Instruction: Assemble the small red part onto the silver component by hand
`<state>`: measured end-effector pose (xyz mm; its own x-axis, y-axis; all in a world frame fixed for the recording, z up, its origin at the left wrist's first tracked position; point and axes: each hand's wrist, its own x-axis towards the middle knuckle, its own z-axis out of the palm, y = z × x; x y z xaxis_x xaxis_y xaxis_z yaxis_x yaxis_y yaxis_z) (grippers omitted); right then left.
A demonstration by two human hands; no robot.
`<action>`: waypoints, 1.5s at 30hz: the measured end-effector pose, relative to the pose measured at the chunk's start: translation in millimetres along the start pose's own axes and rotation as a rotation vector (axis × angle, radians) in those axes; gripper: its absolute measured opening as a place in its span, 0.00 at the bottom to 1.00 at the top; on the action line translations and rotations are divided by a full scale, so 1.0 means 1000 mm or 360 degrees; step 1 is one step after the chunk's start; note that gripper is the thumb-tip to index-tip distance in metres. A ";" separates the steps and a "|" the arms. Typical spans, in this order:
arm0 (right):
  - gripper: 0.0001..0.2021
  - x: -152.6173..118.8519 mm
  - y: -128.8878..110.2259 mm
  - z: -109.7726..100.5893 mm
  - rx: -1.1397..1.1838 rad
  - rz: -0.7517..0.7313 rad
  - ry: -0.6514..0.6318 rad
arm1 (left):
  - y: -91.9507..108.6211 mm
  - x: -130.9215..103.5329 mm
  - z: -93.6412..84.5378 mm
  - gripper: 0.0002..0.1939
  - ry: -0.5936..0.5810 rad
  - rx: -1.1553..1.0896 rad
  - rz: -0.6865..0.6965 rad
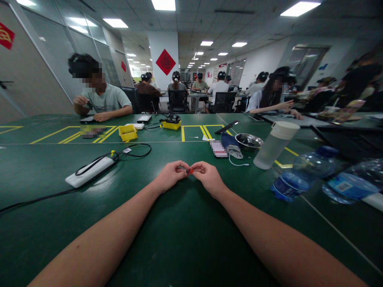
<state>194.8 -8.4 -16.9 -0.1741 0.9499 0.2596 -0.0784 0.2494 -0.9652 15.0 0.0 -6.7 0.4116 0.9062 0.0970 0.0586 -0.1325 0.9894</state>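
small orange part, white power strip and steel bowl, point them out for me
small orange part [189, 171], head view, on the bit showing between the fingertips of both hands
white power strip [89, 172], head view, middle of its top face
steel bowl [249, 140], head view, on its inner wall

On the green table [185, 239], the left hand [169, 175] and the right hand [209, 177] meet at the middle, with a small red part [189, 171] between their fingertips. To the left lies a white power strip [89, 171]. To the right stands a tilted translucent cup [275, 145], and behind it a round metal bowl [249, 140]. Two blue plastic bottles [302, 173] lie, it seems, on their sides at the far right. Two yellow trays [128, 132] sit farther back.
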 end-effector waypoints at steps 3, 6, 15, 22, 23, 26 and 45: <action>0.09 0.000 0.001 -0.001 -0.0018 -0.0011 -0.0005 | -0.001 0.000 -0.001 0.12 -0.0031 -0.0002 -0.0016; 0.09 0.000 0.001 -0.001 -0.0030 -0.0010 -0.0014 | -0.002 0.001 -0.001 0.12 -0.0061 0.0008 -0.0004; 0.09 -0.001 -0.001 0.000 -0.0068 -0.0015 -0.0003 | 0.000 0.001 -0.002 0.10 -0.0097 0.0007 -0.0004; 0.10 0.002 0.005 0.000 -0.0031 0.0088 0.0053 | 0.000 0.003 -0.002 0.09 -0.0053 -0.0045 0.0037; 0.10 0.002 0.006 0.000 -0.0032 0.0092 0.0037 | 0.000 0.003 -0.002 0.10 -0.0060 -0.0072 0.0029; 0.09 0.002 0.009 -0.001 -0.0033 0.0105 0.0005 | -0.001 0.003 -0.001 0.11 -0.0065 -0.0092 0.0011; 0.10 0.000 -0.001 0.001 -0.0096 0.0125 -0.0002 | 0.007 0.001 0.002 0.09 0.0007 0.0021 -0.0088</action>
<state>193.9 -8.7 -16.2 -0.1786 0.9668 0.1829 -0.0054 0.1849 -0.9827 17.4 -1.2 0.3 0.4036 0.9139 0.0427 0.0930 -0.0874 0.9918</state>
